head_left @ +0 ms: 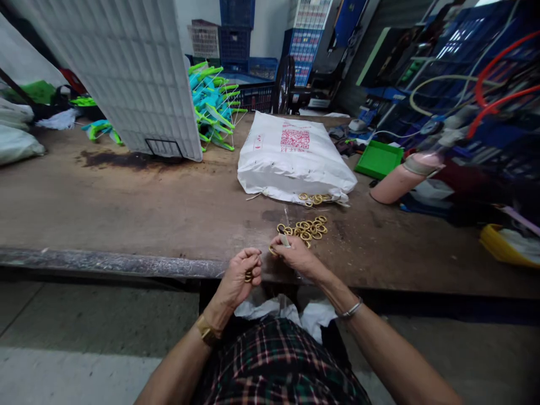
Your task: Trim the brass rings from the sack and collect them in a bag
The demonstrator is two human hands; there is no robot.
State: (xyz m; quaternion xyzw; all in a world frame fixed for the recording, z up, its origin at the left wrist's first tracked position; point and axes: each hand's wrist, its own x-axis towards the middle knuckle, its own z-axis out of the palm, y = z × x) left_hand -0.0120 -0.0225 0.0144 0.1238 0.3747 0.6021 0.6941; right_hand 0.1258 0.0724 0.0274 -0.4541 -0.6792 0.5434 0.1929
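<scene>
Left hand (241, 274) curled round rings (248, 278); right hand (298, 256) pinched on pale tool (284, 241). Loose rings (305, 226) just beyond right hand; sack (295, 157) farther.

A green tray (379, 160) sits near a pink bottle (394, 183), with blue crates (236, 45) stacked farther back.

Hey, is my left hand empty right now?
No, gold-colored rings show within the curled grip of your left hand.

I've got a gold watch (206, 332) on the left, silvery bangle (352, 309) right, and dark plaid clothing (276, 363)!
</scene>
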